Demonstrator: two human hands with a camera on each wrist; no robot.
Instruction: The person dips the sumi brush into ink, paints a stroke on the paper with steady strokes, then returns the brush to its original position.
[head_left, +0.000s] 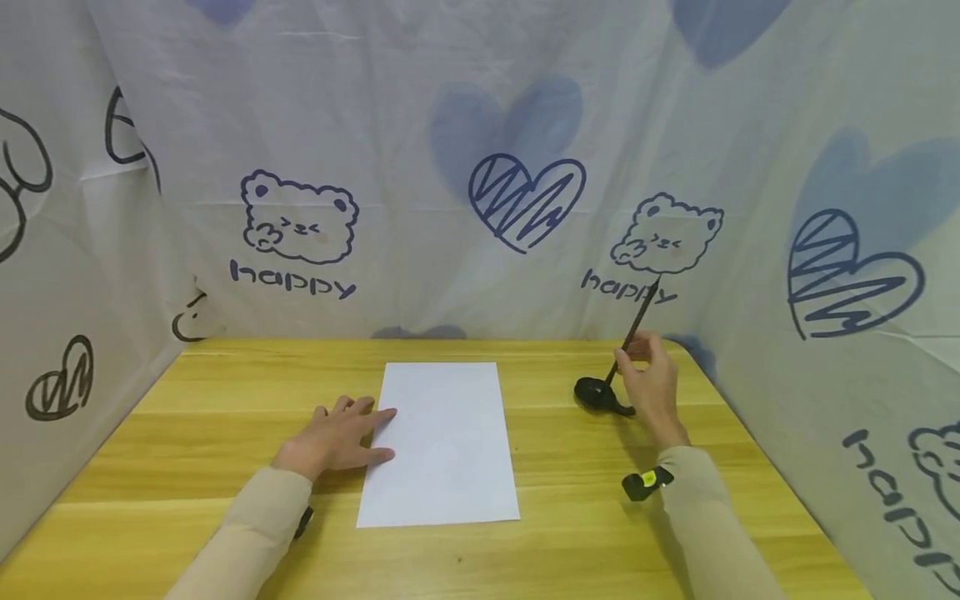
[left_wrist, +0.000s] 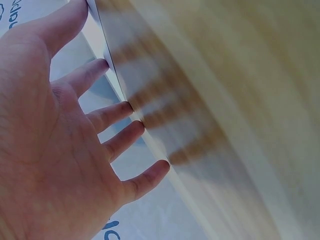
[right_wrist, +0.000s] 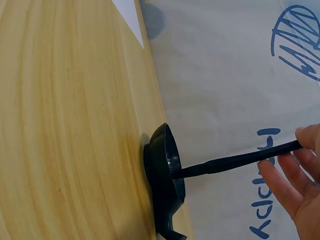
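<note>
A white sheet of paper [head_left: 442, 446] lies flat on the wooden table. My left hand [head_left: 337, 437] rests at its left edge with fingers spread, the thumb and forefinger tips on the sheet. To the right, my right hand [head_left: 651, 387] pinches a slim black writing brush [right_wrist: 235, 162] partway along its shaft. The brush leans, its upper end pointing up and away. Its lower end stands inside a small black dish [right_wrist: 159, 170], where the tip is hidden. A curved projection extends from one side of that dish, which sits on the tabletop.
The wooden table [head_left: 187, 442] ends at a pale printed curtain [head_left: 405, 208] at the back, with more curtain along both sides. Each wrist carries a small black camera, the right one [head_left: 647, 483] showing a yellow mark.
</note>
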